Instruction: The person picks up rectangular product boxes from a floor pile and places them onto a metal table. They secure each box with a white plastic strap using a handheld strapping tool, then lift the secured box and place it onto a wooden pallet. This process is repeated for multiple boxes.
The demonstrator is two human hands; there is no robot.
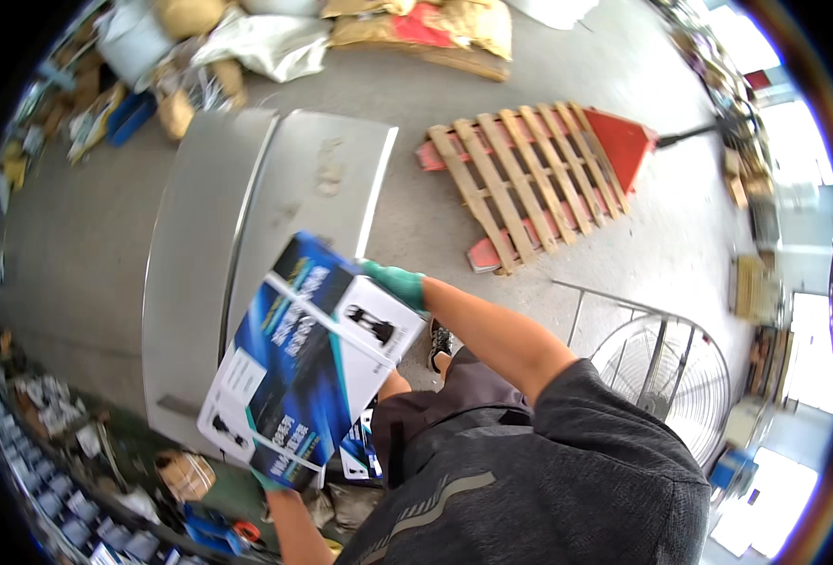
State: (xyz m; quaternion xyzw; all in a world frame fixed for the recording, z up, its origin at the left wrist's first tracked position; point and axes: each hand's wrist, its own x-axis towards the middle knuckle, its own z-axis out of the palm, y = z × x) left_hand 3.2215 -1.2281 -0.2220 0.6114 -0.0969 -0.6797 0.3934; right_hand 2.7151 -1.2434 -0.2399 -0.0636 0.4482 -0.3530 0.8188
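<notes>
By a gray metal table (195, 245), the left hand (267, 481) and right hand (399, 285) hold a blue-and-white box (305, 363), but I can't tell how spread.

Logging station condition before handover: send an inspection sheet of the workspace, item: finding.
Surface: metal table, seamed lengthwise, stains on one panel.
Job's things: printed box with white straps, held tilted; contact with table unclear.
Clutter: sacks and white sheeting beyond the table.
Hands: right hand, green-gloved, grips the box's edge; left hand at its lower end, mostly hidden, grip unclear.
Cables: nothing seen.
Surroundings: slatted pallet on red pallet jack; caged fan on the right.
</notes>
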